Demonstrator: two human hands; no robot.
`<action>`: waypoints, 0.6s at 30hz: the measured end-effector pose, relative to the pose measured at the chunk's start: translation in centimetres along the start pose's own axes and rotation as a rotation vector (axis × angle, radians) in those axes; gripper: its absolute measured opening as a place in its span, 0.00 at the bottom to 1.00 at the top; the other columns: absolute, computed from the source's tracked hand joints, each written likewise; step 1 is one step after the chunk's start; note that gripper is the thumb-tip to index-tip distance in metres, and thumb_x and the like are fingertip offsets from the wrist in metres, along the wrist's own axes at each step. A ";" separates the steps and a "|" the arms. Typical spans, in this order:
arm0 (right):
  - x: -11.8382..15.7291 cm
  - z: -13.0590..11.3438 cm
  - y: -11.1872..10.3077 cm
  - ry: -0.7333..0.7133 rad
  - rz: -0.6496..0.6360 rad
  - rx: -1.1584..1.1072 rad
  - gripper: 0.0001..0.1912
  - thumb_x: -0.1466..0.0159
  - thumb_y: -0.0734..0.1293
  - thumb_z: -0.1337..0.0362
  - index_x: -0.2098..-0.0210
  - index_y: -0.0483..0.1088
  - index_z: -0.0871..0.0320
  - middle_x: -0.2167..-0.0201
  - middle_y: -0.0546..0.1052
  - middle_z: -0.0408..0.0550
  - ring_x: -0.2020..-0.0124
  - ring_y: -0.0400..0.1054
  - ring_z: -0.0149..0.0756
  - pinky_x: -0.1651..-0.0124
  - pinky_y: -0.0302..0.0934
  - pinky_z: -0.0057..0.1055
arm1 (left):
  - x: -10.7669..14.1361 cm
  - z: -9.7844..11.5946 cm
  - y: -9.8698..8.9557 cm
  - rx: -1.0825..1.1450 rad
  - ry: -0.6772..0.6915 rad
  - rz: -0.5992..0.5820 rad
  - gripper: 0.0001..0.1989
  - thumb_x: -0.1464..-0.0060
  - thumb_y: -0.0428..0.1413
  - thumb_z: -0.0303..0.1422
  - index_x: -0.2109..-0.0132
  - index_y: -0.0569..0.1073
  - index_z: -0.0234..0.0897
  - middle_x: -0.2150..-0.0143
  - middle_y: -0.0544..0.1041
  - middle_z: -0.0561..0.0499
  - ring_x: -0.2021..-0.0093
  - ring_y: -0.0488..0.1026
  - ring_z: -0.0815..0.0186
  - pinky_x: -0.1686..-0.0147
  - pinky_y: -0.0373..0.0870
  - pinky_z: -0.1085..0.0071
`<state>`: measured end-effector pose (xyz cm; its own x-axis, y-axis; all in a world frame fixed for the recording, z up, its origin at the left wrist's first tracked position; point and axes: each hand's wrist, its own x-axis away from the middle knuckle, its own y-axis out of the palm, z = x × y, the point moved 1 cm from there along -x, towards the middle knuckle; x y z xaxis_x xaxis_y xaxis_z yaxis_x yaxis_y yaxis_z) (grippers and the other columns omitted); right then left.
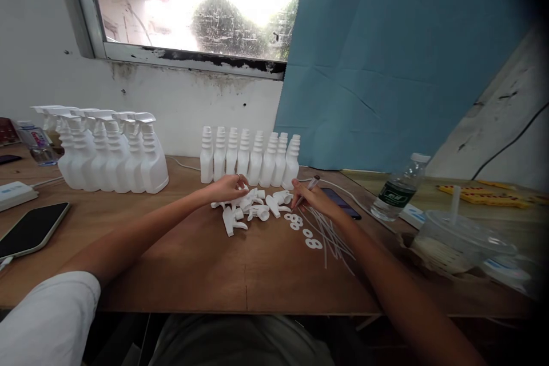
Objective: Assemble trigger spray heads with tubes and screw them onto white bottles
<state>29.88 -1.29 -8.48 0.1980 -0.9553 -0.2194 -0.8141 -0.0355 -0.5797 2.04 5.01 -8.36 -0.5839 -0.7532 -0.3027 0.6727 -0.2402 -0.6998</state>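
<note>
My left hand (231,187) is at the back left of a pile of white trigger spray heads (258,213), its fingers curled. Whatever lies between those fingertips is hidden. A slim pen-like tool (314,181) with a dark end is gripped in my right hand (312,195), pointing down toward the table. Just below that hand lie small white ring washers (307,233) in loose groups. Thin clear dip tubes (332,234) are spread beside them, partly under my right forearm. Behind the pile stands a row of white bottles (256,157) without spray heads.
White bottles with spray heads (114,151) stand in rows at left. A phone (34,229) lies on the left, another phone (341,203) behind my right wrist. A water bottle (397,189) and a plastic cup with straw (454,240) stand at right. White cables cross the table.
</note>
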 end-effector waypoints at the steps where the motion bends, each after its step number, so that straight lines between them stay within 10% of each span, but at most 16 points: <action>1: 0.0 0.0 -0.1 0.007 -0.003 -0.004 0.41 0.37 0.53 0.35 0.85 0.73 0.61 0.86 0.74 0.53 0.87 0.62 0.30 0.81 0.53 0.27 | 0.0 0.3 -0.2 -0.011 0.018 0.010 0.15 0.51 0.59 0.40 0.58 0.75 0.36 0.61 0.78 0.46 0.61 0.75 0.59 0.67 0.67 0.72; 5: 0.0 0.1 -0.2 0.021 0.006 -0.016 0.40 0.37 0.54 0.36 0.85 0.73 0.61 0.87 0.73 0.51 0.87 0.62 0.29 0.81 0.53 0.27 | 0.3 2.0 -3.2 -0.086 0.087 0.109 0.16 0.47 0.56 0.39 0.54 0.73 0.35 0.53 0.76 0.43 0.55 0.74 0.57 0.62 0.69 0.69; 9: 0.0 0.2 -0.1 0.019 0.031 -0.016 0.39 0.37 0.54 0.36 0.84 0.73 0.61 0.86 0.73 0.51 0.87 0.61 0.28 0.81 0.54 0.26 | 1.2 2.8 -10.3 -0.397 0.195 0.452 0.14 0.44 0.55 0.38 0.54 0.73 0.35 0.51 0.74 0.42 0.54 0.71 0.56 0.55 0.68 0.61; 13: -0.1 0.3 0.1 0.005 0.051 -0.008 0.39 0.38 0.55 0.35 0.84 0.74 0.61 0.85 0.74 0.51 0.87 0.61 0.29 0.81 0.54 0.27 | 3.2 0.9 -17.8 -0.729 0.042 0.912 0.17 0.51 0.63 0.41 0.60 0.75 0.32 0.52 0.73 0.36 0.48 0.63 0.42 0.50 0.60 0.44; 18: -0.2 0.5 0.2 -0.014 0.085 0.005 0.37 0.37 0.56 0.37 0.83 0.74 0.60 0.87 0.72 0.49 0.87 0.61 0.30 0.80 0.55 0.28 | 5.4 -2.3 -21.7 -0.835 -0.082 1.049 0.21 0.51 0.63 0.46 0.61 0.74 0.31 0.56 0.75 0.38 0.50 0.61 0.45 0.51 0.59 0.44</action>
<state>29.95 -1.02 -8.91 0.1356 -0.9508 -0.2786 -0.8258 0.0469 -0.5620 -16.76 7.52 3.69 0.0814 -0.3918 -0.9164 0.2887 0.8893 -0.3546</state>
